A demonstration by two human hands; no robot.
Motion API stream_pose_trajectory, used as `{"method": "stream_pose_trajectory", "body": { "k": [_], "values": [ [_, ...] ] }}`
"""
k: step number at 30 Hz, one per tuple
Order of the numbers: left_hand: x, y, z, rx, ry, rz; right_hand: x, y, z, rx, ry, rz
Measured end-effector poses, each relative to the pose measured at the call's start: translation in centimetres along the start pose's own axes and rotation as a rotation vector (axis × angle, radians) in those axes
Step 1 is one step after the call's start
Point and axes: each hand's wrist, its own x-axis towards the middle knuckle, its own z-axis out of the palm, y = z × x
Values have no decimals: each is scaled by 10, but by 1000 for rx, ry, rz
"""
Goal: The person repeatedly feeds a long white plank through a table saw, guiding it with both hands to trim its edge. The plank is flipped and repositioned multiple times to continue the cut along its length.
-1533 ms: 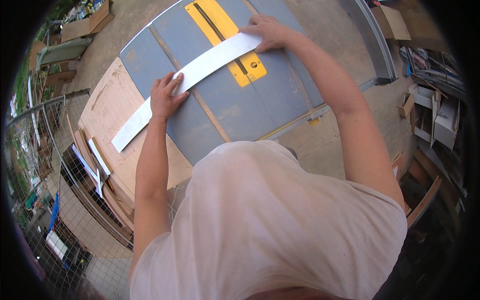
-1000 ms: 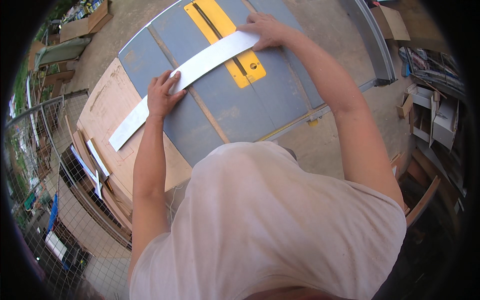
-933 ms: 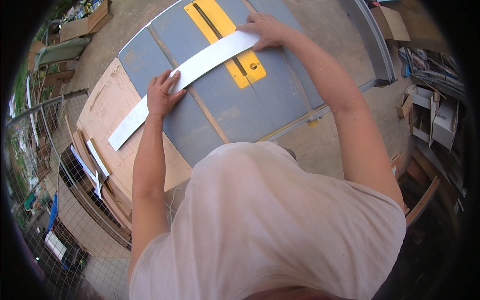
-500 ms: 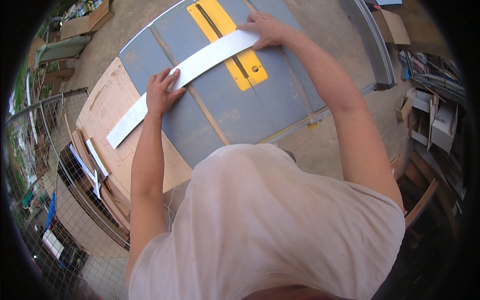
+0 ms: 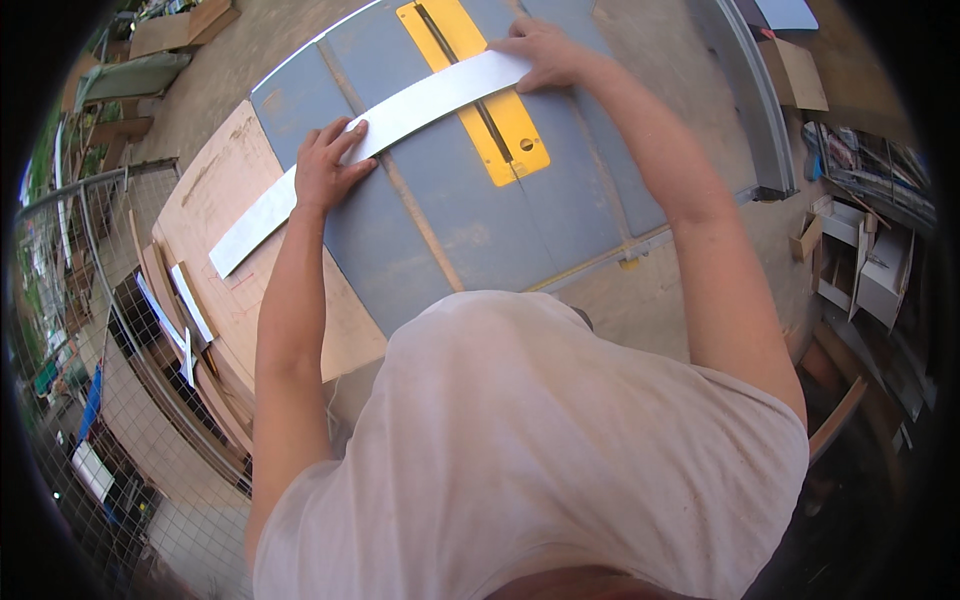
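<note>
A long white strip lies diagonally over a grey saw table, across the yellow insert with its dark slot, and onto a pale plywood surface at the left. My left hand grips the strip left of the insert, thumb at the near edge and fingers over the top. My right hand holds its right end just beyond the insert, thumb and fingers on either edge. Any blade in the slot cannot be made out.
A metal rail runs along the table's right side. Offcuts and wire mesh stand at the left. Cardboard and board pieces are stacked at the right, with more boards on the floor at the upper left.
The view has shifted and tilted slightly. The strip and both hands sit a little higher in the picture, with the left end of the strip further left. The grip looks the same.
</note>
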Motion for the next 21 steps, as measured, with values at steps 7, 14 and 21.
{"method": "stream_pose_trajectory", "body": {
  "k": [7, 14, 21],
  "values": [
    [3, -12, 4, 16, -4, -24, 15, 16, 7, 14, -2, -75],
    [7, -6, -2, 50, -18, -63, 22, 11, 5, -46, -9, -1],
    [17, -15, -2, 77, -33, -92, 32, 8, -3, -73, 2, 7]
  ]
}}
